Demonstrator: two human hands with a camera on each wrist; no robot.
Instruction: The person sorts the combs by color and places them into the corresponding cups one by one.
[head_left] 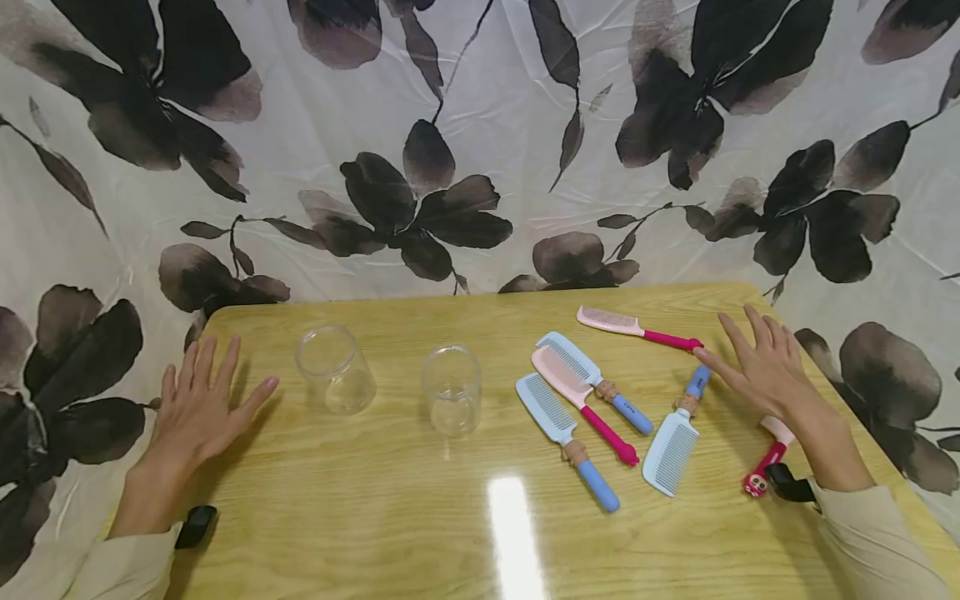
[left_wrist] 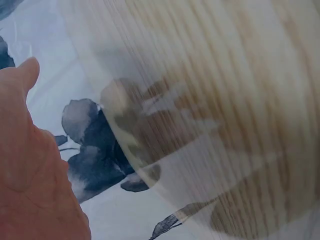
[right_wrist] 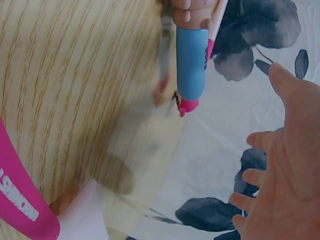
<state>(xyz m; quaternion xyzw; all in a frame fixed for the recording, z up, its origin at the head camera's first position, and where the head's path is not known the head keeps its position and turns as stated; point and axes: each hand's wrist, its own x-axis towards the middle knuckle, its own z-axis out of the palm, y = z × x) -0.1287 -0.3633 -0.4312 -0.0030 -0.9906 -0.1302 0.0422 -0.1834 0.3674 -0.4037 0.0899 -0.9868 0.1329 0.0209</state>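
Note:
My left hand is spread with straight fingers at the table's left side, holding nothing; two clear cups stand to its right, the nearer one and a second cup. On the right, my right hand is also spread and bare of any object. Close by its thumb are the handle end of a pink comb and the blue handle of a light blue comb. Beneath that wrist lies another pink comb, partly hidden by the forearm. The right wrist view shows the blue handle near the hand.
Between the cups and the right hand lie two more light blue combs with blue handles and a pink comb between them. The wooden table ends at a floral cloth behind and beside it.

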